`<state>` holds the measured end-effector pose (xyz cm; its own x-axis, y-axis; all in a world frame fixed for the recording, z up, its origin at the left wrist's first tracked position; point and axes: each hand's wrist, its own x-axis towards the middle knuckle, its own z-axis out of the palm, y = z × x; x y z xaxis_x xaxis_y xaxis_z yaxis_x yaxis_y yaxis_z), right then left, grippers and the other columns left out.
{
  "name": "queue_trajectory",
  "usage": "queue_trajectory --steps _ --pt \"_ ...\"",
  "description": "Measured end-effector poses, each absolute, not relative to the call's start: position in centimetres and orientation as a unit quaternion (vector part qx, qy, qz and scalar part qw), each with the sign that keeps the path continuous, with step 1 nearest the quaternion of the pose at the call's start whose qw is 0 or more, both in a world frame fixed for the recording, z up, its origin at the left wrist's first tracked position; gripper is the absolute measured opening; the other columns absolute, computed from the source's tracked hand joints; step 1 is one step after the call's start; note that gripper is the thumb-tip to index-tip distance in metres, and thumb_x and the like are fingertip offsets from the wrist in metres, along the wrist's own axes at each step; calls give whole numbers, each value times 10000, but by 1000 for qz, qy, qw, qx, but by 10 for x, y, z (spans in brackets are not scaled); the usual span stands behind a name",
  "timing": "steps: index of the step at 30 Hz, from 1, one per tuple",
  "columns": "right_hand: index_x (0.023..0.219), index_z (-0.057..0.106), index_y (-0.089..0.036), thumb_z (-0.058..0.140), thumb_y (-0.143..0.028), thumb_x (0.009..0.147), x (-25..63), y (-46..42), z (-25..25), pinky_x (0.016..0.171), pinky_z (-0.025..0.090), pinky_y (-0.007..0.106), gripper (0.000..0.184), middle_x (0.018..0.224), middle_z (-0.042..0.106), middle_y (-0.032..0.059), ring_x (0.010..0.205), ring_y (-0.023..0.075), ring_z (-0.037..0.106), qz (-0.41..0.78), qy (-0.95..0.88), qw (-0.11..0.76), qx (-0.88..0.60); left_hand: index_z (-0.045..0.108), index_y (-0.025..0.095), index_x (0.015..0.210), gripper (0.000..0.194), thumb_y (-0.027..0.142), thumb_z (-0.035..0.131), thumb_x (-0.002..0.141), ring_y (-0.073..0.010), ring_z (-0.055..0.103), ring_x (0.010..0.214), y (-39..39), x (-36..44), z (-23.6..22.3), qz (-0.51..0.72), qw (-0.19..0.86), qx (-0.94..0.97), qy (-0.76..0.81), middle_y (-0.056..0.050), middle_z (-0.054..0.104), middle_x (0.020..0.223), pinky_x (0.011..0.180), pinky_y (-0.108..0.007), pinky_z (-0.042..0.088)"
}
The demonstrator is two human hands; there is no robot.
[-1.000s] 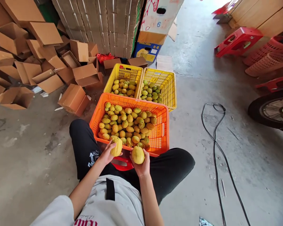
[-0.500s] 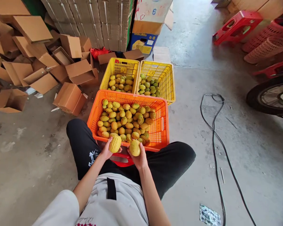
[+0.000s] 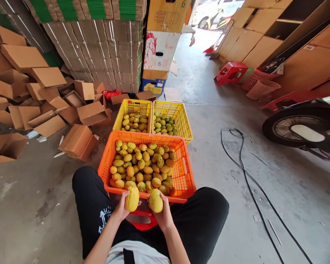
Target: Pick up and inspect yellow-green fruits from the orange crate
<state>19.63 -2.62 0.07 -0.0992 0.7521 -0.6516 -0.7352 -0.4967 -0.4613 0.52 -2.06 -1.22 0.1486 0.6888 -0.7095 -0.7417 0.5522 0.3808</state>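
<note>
Left hand (image 3: 122,209) and right hand (image 3: 163,217) are each curled around one fruit, thumb on the outer side and fingertips showing at the inner side; they are held side by side, apart from each other. Bare grey concrete makes the floor (image 3: 209,227), scuffed and stained. An orange crate (image 3: 188,193) sits close in front of the knees, with two yellow crates (image 3: 116,121) (image 3: 189,129) just beyond it, all three holding loose fruit. Loose open cardboard boxes (image 3: 48,124) lie heaped at the left, near tall stacks of flattened cardboard (image 3: 90,55). At the right are a looped black cable (image 3: 243,169), a red stool (image 3: 231,72), pink baskets (image 3: 262,89) and a wheel (image 3: 288,128); light comes in through an opening at the back. Part of something red and plastic (image 3: 144,224) shows between the legs, but its full shape is hidden.

Yellow and oblong, the ridged fruit (image 3: 132,198) stands roughly upright and has lengthwise ribs. The smoother fruit (image 3: 155,201) is rounder, paler and faintly green. Fruit in the orange crate runs from orange-yellow to green, some of it blotched with brown.

The ridged fruit is in the left hand, the smoother one in the right, with a gap between them. Both appear at the near rim of the orange crate, though whether either touches it cannot be told
</note>
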Motion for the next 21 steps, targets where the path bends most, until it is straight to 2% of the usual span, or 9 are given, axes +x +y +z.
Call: queue_trajectory --steps 3,6,10,13,16,18,21 --pt "952 776 -228 857 -547 731 196 -23 1 707 630 348 397 962 827 58 802 228 759 739 -7 508 -443 732 189 1146 336 416 658 910 -254 750 755 -15 6 -8 470 745 -47 471 -112 783 882 676 -384 634" --pt "962 776 -227 902 -483 673 194 -21 9 736 646 371 406 957 828 45 827 251 780 732 30 509 -452 748 175 1137 361 449 594 960 -236 736 683 -10 7 -3 466 747 -50 470 -105 768 790 611 -339 606" --pt "1087 762 -211 914 -511 680 194 -21 16 718 637 345 528 915 816 59 822 245 789 758 49 468 -451 749 163 1128 333 413 581 986 -250 764 745 -8 8 2 454 749 -66 478 -125 799 902 706 -386 627" --pt "1052 747 -210 932 -497 683 195 -23 14 694 625 317 503 969 810 66 828 229 777 761 15 456 -461 732 146 1135 270 340 654 964 -246 765 745 -9 9 3 454 741 -75 488 -123 800 937 793 -431 633" --pt "982 727 -207 964 -485 637 193 -24 10 668 615 310 502 920 785 53 842 239 758 750 -21 452 -482 706 135 1128 226 199 725 912 -217 758 732 -10 11 5 468 723 -91 499 -99 796 926 850 -423 632" --pt "981 710 -229 974 -471 609 190 -25 7 658 608 314 517 873 756 22 841 239 747 738 -36 460 -492 693 143 1146 251 123 717 897 -200 758 735 -9 12 7 485 709 -101 501 -80 795 924 870 -410 635" --pt "996 690 -241 959 -480 596 187 -25 7 625 591 312 538 862 731 7 804 233 736 728 -48 475 -492 684 147 1163 231 134 670 932 -199 766 769 -7 13 11 504 705 -112 486 -74 794 922 841 -383 648"
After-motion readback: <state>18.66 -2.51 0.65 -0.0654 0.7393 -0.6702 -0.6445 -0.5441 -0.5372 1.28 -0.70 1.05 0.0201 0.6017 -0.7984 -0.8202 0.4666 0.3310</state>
